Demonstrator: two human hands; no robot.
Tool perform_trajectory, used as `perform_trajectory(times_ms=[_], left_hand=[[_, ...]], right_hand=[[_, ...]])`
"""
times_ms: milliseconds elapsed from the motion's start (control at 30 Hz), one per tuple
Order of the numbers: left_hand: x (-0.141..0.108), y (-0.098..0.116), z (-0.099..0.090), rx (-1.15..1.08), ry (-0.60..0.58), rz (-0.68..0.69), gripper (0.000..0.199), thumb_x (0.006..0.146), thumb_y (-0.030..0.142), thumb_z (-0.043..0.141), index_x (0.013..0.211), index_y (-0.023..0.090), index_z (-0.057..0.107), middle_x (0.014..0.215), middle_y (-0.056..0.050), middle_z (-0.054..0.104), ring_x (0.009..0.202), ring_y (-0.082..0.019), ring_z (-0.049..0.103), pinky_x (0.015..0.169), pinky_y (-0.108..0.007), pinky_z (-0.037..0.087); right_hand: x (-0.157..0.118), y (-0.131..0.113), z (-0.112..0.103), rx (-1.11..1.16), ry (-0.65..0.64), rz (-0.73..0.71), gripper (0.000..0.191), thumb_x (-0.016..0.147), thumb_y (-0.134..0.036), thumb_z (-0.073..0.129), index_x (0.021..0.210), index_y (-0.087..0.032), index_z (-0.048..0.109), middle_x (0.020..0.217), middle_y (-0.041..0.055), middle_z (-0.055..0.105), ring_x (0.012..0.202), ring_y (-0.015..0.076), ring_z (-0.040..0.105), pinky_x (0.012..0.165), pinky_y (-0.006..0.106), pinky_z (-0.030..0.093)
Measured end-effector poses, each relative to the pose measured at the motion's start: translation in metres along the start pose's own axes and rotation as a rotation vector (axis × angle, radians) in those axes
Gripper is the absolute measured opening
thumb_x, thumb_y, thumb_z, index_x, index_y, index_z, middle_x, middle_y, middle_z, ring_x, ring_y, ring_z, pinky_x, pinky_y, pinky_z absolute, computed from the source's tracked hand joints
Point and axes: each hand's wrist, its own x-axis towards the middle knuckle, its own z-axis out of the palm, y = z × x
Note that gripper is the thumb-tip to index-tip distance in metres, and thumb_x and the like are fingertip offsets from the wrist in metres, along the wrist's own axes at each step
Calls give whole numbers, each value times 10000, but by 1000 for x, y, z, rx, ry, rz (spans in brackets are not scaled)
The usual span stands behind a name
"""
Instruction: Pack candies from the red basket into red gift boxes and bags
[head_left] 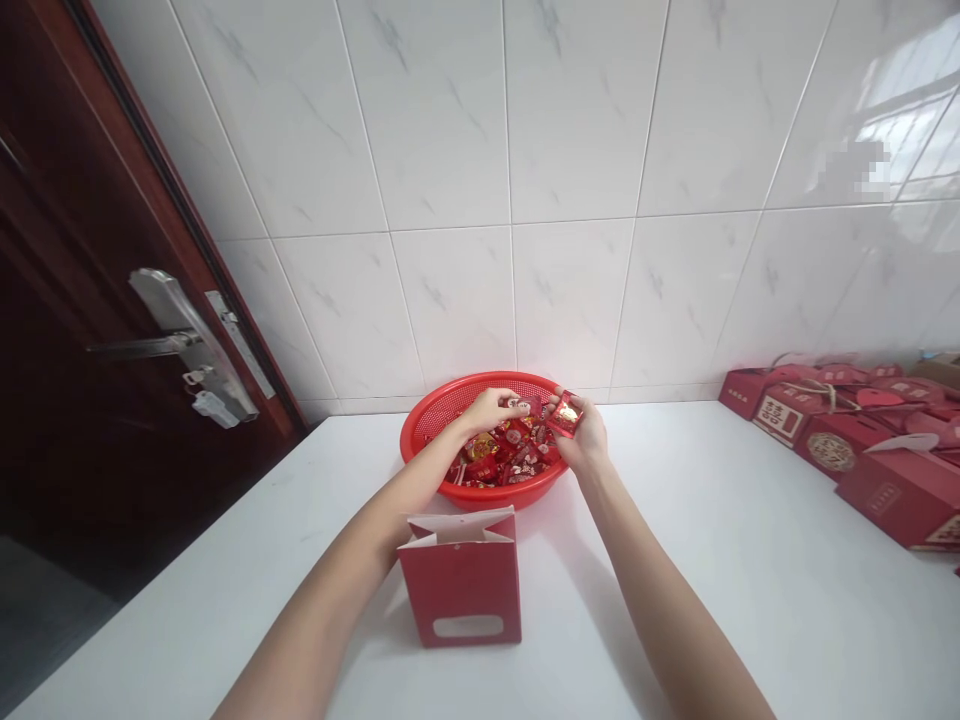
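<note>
A red plastic basket (409, 440) stands at the back of the table, filled with wrapped candies (499, 455) in red and gold. Over the basket, my left hand (491, 408) pinches a small candy in a pale and red wrapper (517, 404). At the basket's right rim, my right hand (589, 430) is turned palm up, its fingers curled around a shiny red and gold candy packet (565, 414). Nearer to me, a red paper gift bag (461, 590) stands upright with its top open and an oval window low on its front. Its inside contents are hidden.
Several red gift boxes (840, 440) with ribbons are grouped at the table's right side. White tiled wall (450, 300) rises right behind the white table (720, 520). To the left is a dark wooden door (67, 300) with a metal handle (150, 345) and keys.
</note>
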Motion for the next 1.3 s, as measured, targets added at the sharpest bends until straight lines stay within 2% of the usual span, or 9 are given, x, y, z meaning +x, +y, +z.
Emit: perform_trajectory(times_ms=[267,433,533,700,800,933,1133,1200,1300], left_hand=[[2,1,4,-132,117,50,463,729,600,761,858,167,662,813,-37,651,760,-187,606,680,-301,487],[5,0,8,-148,95,75,483,760,625,738,810,151,658,785,-32,664,750,-179,612,685,-289,491],[7,-2,8,-129,78,79,446,862,577,684,820,133,666,782,-25,659,743,-172,623,701,-299,517],[7,-8,6,-56,97,51,322,973,396,635,1153,129,647,1116,-72,668,942,-216,669,806,-380,589],[6,-10,4,-13,89,42,337,971,387,639,1189,130,642,1166,-75,658,985,-241,667,828,-394,595],[9,-8,4,45,43,34,326,978,389,631,1171,127,644,1128,-68,667,947,-227,670,809,-382,597],[7,-2,8,159,-88,-9,294,971,368,631,1153,138,647,1111,-80,671,924,-200,663,799,-368,583],[2,2,8,213,-199,-44,256,897,273,686,1126,159,672,1052,-59,694,867,-184,671,766,-322,574],[-5,5,8,296,-358,-104,425,686,93,709,1092,218,712,999,-13,729,800,-192,690,685,-261,549]], right_hand=[[-7,3,10,-11,6,63,82,794,-207,647,836,-195,716,806,28,771,771,189,733,658,273,610],[-10,4,13,-44,-55,93,85,801,-201,683,865,-194,738,861,36,782,824,198,742,703,283,619],[-9,3,12,-45,-55,94,62,805,-185,688,842,-194,737,856,30,779,834,191,740,718,275,617],[-8,2,12,-13,-30,85,134,857,-181,606,842,-189,739,798,24,760,748,156,717,679,242,607],[-10,2,16,6,-17,70,127,869,-175,608,889,-198,731,810,16,761,735,139,711,675,227,600],[-13,1,19,36,13,49,136,888,-169,601,956,-213,711,824,7,765,744,136,715,700,237,601],[-7,2,12,74,143,48,98,908,-177,594,837,-191,661,701,-3,729,626,138,687,578,228,568],[-4,3,10,90,176,44,101,908,-193,607,811,-196,636,681,-14,721,617,141,686,579,238,572],[-3,2,10,107,187,46,89,909,-205,614,821,-201,629,718,-12,738,658,150,704,627,269,598]])
